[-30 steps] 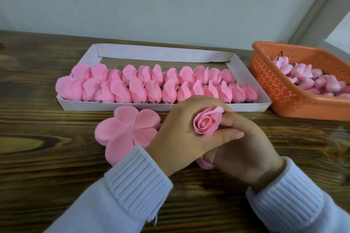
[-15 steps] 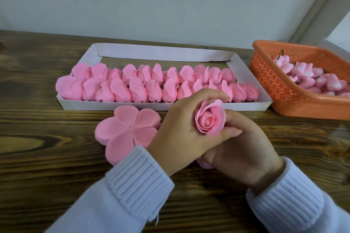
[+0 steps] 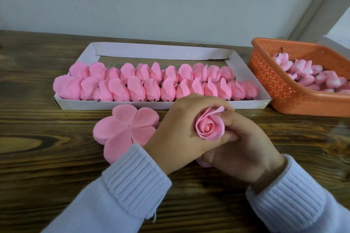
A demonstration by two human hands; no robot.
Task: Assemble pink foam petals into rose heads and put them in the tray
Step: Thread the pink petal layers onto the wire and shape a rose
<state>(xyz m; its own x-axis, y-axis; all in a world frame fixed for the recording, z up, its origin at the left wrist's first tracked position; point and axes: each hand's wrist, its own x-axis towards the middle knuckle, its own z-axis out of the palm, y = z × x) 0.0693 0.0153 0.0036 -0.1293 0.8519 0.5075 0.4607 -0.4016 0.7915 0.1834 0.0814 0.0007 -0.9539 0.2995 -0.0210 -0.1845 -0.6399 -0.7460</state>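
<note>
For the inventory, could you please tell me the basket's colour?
The basket is orange; head view.

tray [image 3: 113,105] on table [image 3: 37,157], rose heads [image 3: 132,85] inside | basket [image 3: 274,85] right of tray, buds [image 3: 306,75] inside | petal stack [image 3: 126,128] before tray | held rose head [image 3: 209,128] right of stack

Dark wooden table [image 3: 56,176] — pale wall [image 3: 170,2]
</note>
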